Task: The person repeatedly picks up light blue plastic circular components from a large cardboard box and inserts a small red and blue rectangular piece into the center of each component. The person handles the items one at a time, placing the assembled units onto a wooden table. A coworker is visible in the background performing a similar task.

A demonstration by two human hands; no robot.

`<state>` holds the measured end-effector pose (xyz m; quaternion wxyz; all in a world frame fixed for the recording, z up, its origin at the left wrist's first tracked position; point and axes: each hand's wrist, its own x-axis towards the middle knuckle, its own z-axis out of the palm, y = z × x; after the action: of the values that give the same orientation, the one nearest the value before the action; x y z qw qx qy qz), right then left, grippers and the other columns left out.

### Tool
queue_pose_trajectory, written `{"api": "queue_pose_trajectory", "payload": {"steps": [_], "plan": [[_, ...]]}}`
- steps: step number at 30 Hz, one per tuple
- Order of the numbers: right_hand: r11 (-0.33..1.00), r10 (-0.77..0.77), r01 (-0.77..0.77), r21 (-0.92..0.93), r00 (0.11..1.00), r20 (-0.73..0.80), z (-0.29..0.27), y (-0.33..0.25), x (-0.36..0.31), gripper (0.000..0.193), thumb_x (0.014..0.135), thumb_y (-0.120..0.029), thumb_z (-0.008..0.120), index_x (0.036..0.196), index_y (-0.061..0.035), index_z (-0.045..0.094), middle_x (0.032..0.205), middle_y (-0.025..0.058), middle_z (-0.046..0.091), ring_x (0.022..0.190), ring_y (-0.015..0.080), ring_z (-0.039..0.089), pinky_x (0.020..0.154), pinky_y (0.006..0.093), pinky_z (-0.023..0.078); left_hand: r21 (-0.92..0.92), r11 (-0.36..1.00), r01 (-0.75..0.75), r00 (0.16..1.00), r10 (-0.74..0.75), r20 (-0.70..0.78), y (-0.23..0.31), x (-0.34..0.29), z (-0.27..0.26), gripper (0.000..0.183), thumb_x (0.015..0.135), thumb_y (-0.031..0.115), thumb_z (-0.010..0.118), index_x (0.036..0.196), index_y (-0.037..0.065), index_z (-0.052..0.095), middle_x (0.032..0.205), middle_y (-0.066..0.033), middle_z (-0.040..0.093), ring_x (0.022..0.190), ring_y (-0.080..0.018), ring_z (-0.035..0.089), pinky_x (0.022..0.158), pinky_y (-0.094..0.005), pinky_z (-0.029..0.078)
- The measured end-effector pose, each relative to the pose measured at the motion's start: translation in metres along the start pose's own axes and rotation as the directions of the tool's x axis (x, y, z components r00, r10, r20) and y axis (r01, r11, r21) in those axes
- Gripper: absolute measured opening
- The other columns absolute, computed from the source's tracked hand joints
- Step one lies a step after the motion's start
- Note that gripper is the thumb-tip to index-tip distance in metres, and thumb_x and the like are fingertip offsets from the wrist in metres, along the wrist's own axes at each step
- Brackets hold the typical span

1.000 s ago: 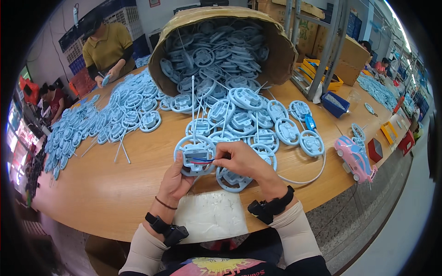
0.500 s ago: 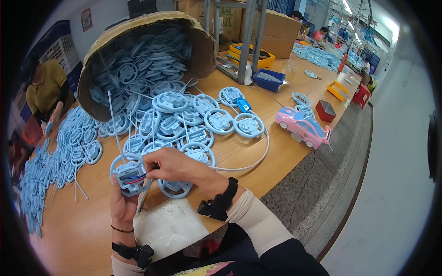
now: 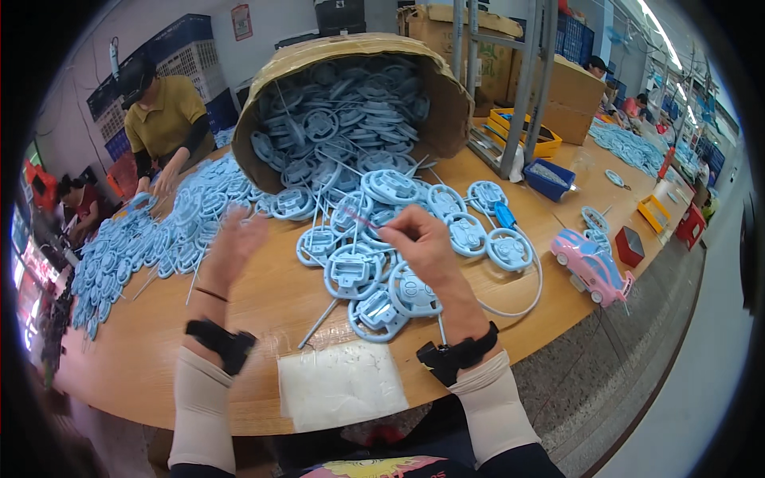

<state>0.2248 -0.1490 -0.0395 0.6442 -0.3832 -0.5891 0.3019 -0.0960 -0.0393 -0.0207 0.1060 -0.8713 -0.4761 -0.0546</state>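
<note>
Across the wooden table (image 3: 255, 342), at far left, a co-worker (image 3: 167, 111) has both hands at a heap of blue wheels (image 3: 159, 239). Right of it hovers the left hand (image 3: 237, 243), blurred, fingers spread, well apart from the other. Next come a tipped carton (image 3: 351, 46) full of wheels and, nearest, a white sheet (image 3: 343, 386). Thin reddish wires (image 3: 362, 219), blurred, are pinched in the right hand (image 3: 422, 243), above more wheels. Farther right: a blue bin (image 3: 550, 183), a pink car (image 3: 590, 267), a red box (image 3: 629, 247).
</note>
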Motion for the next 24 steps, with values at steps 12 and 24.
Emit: {"api": "queue_pose_trajectory", "payload": {"steps": [12,24], "plan": [[0.99,-0.093,0.116,0.076,0.962,-0.256,-0.017,-0.001,0.003,0.013,0.077,-0.003,0.068,0.077,-0.004,0.055,0.067,-0.0042,0.055,0.059,0.0004,0.047,0.052,0.0152,0.037,-0.28,0.858,-0.431,0.874,0.321,-0.365,0.281,-0.002,0.04,0.069,0.065,0.039,0.073,0.117,0.0,0.05,0.123,-0.0238,0.04,0.12,-0.0426,0.033,0.098,-0.0495,0.031],[0.996,-0.061,0.069,0.052,0.988,-0.141,-0.001,0.001,0.0,0.012,0.078,-0.005,0.068,0.077,-0.0039,0.056,0.067,-0.0043,0.055,0.059,0.0004,0.046,0.053,0.0165,0.036,-0.604,0.796,-0.029,0.907,-0.233,-0.352,0.178,-0.008,0.003,0.023,0.074,0.023,0.062,0.08,0.001,0.055,0.074,-0.0158,0.06,0.065,-0.0312,0.059,0.058,-0.0404,0.047]]}}
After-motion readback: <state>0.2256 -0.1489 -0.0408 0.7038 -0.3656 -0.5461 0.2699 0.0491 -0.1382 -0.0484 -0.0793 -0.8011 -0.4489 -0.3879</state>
